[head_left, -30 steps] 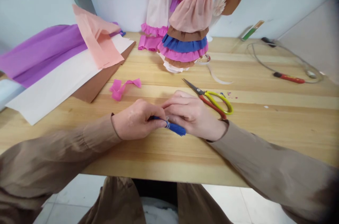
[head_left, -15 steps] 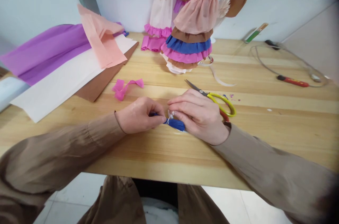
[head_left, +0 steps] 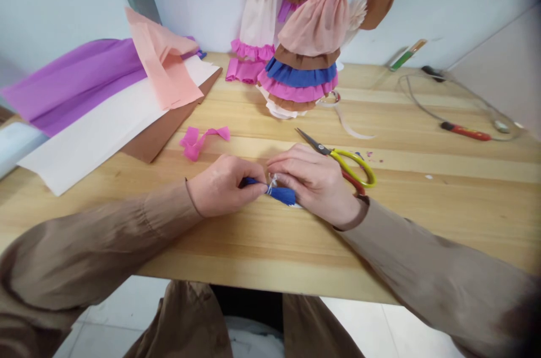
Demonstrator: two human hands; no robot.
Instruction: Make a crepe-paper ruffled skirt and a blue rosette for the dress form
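A small bundle of folded blue crepe paper [head_left: 282,195] lies between my two hands on the wooden table [head_left: 422,206]. A thin white thread is wound round its middle. My left hand [head_left: 222,186] is closed, pinching the bundle's left end. My right hand [head_left: 315,180] is closed over its right end, fingertips at the thread's knot. Both hands rest on the table top near its front edge.
Yellow-handled scissors [head_left: 344,160] lie just behind my right hand. A pink crepe scrap [head_left: 198,141] sits to the left. Purple, white, brown and peach sheets [head_left: 105,104] cover the left side. A layered paper dress [head_left: 300,36] stands at the back. A red-handled tool [head_left: 465,132] and cable lie far right.
The hands have shifted slightly on the blue bundle. The thread's ends now stick up between my fingertips, and less of the bundle's right end shows than a second ago.
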